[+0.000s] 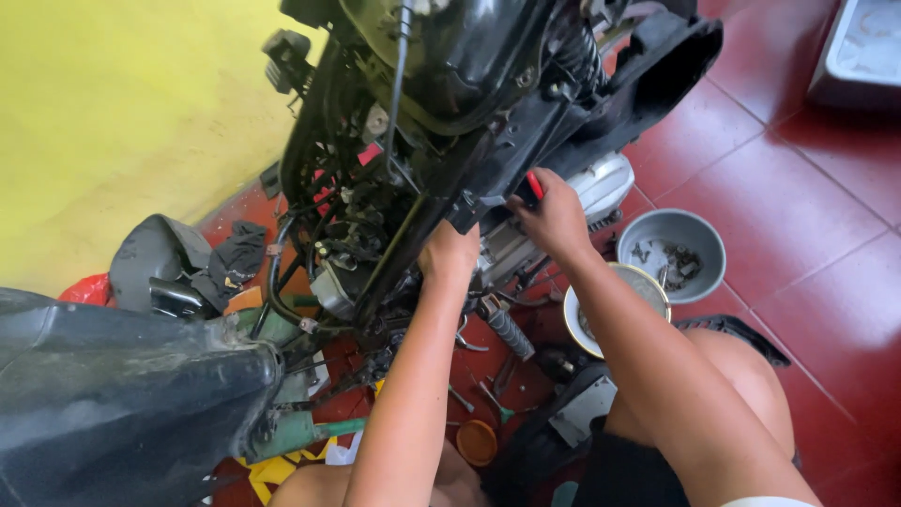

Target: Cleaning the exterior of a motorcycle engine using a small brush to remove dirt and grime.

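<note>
A stripped black scooter (441, 113) with its panels off stands in front of me, frame tubes and wiring exposed. My left hand (449, 252) is closed around a black frame part under the body. My right hand (556, 218) grips a tool with a red handle (534, 184), pressed against the black plastic edge beside the silver engine cover (608, 180). The tool's tip is hidden.
A grey bowl (699, 235) holding small metal parts and a cream-rimmed bowl (648, 282) sit on the red tile floor at right. Loose tools, a grip (508, 330) and an orange lid (477, 441) lie below the scooter. Black body panels (113, 394) lie at left by the yellow wall.
</note>
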